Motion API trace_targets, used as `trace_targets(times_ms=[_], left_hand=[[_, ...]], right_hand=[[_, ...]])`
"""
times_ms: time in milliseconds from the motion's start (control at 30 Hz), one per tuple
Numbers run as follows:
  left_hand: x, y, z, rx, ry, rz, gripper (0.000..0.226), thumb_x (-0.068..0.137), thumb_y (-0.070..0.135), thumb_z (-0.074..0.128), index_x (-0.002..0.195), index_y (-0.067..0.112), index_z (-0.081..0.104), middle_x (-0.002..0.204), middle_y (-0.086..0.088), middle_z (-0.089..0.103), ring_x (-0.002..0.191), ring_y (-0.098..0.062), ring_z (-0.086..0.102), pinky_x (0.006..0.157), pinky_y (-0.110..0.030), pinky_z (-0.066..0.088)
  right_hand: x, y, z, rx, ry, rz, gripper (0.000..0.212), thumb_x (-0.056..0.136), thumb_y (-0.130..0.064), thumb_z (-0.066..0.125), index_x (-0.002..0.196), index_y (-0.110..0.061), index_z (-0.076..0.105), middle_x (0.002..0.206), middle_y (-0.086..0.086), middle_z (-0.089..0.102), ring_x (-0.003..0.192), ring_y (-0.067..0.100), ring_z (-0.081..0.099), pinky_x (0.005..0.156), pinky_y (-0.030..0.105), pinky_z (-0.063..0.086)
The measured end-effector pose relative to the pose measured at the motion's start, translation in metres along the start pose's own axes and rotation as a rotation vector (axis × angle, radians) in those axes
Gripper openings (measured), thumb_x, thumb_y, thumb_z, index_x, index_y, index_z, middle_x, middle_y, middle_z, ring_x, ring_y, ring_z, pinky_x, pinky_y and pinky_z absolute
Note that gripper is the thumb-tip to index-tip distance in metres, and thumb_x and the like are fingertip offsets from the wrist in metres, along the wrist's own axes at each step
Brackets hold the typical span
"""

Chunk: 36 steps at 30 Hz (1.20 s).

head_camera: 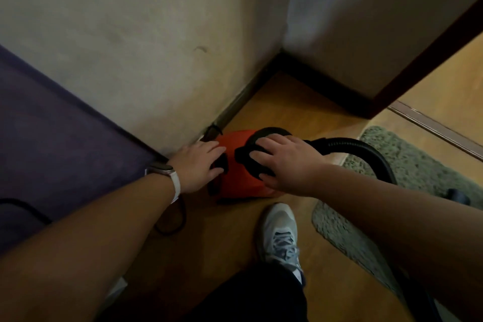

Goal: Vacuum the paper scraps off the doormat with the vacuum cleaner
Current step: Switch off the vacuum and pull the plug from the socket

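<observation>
A small orange vacuum cleaner (241, 183) with a black top stands on the wooden floor near the wall corner. My right hand (285, 162) lies spread over its black top, fingers draped on it. My left hand (197, 165), with a watch on the wrist, touches the vacuum's left side with straight fingers. A black ribbed hose (366, 150) arcs from the vacuum to the right, over the shaggy grey-green doormat (407, 165). I make out no paper scraps on the mat in this dim view.
A purple upholstered piece of furniture (52, 144) fills the left. A black power cord (172, 227) loops on the floor beneath my left arm. My grey sneaker (282, 232) stands just behind the vacuum. A dark door frame (407, 73) and threshold strip (433, 128) lie at the right.
</observation>
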State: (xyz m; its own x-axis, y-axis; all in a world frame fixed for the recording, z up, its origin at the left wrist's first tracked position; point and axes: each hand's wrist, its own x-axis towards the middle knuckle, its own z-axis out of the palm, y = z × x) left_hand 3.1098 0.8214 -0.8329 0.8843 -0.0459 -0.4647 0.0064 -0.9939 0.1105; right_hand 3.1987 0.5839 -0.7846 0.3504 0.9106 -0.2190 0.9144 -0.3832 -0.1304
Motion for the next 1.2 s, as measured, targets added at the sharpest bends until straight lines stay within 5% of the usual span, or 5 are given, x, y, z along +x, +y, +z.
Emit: trace_targets(times_ms=[167,367,733,1000,1200], left_hand=[[0.038,-0.009,0.017,0.039,-0.114,0.068,0.072,0.101,0.049,0.046,0.160,0.028,0.010,0.168,-0.001,0.009,0.149,-0.026,0.024,0.118,-0.043,0.030],[0.060,-0.026,0.029,0.025,-0.147,0.115,0.089,0.096,0.051,0.055,0.158,0.036,-0.008,0.168,0.005,-0.009,0.153,-0.025,0.009,0.122,-0.047,0.022],[0.079,-0.027,0.025,-0.072,-0.072,0.123,0.098,0.083,0.045,0.076,0.157,0.034,0.013,0.154,0.001,0.026,0.138,-0.027,0.032,0.110,-0.043,0.037],[0.053,-0.013,0.015,-0.093,-0.094,0.043,0.088,0.092,0.051,0.063,0.158,0.038,0.008,0.167,0.006,0.012,0.149,-0.025,0.024,0.118,-0.046,0.030],[-0.020,0.005,-0.008,-0.211,0.196,-0.142,0.067,0.096,0.043,0.056,0.155,0.026,0.029,0.161,0.001,0.030,0.145,-0.024,0.033,0.114,-0.042,0.033]], right_hand=[[0.031,0.011,0.030,-0.090,-0.063,-0.040,0.052,0.098,-0.042,0.049,0.147,-0.026,0.040,0.149,0.005,0.041,0.130,0.029,0.046,0.102,0.043,0.041],[0.050,0.026,0.049,-0.106,-0.005,-0.117,0.040,0.087,-0.030,0.066,0.127,-0.026,0.061,0.118,0.007,0.061,0.089,0.028,0.062,0.070,0.039,0.048],[0.053,0.031,0.063,-0.066,0.091,-0.131,0.036,0.089,-0.031,0.042,0.117,-0.024,0.065,0.113,0.008,0.063,0.084,0.030,0.062,0.066,0.038,0.048],[0.044,0.019,0.044,-0.054,-0.003,-0.059,0.037,0.095,-0.037,0.044,0.128,-0.029,0.056,0.130,0.005,0.055,0.112,0.030,0.056,0.087,0.043,0.044],[0.025,-0.015,-0.002,0.005,-0.039,0.025,0.051,0.098,-0.042,0.039,0.147,-0.028,0.040,0.155,0.006,0.033,0.144,0.030,0.029,0.115,0.045,0.027]])
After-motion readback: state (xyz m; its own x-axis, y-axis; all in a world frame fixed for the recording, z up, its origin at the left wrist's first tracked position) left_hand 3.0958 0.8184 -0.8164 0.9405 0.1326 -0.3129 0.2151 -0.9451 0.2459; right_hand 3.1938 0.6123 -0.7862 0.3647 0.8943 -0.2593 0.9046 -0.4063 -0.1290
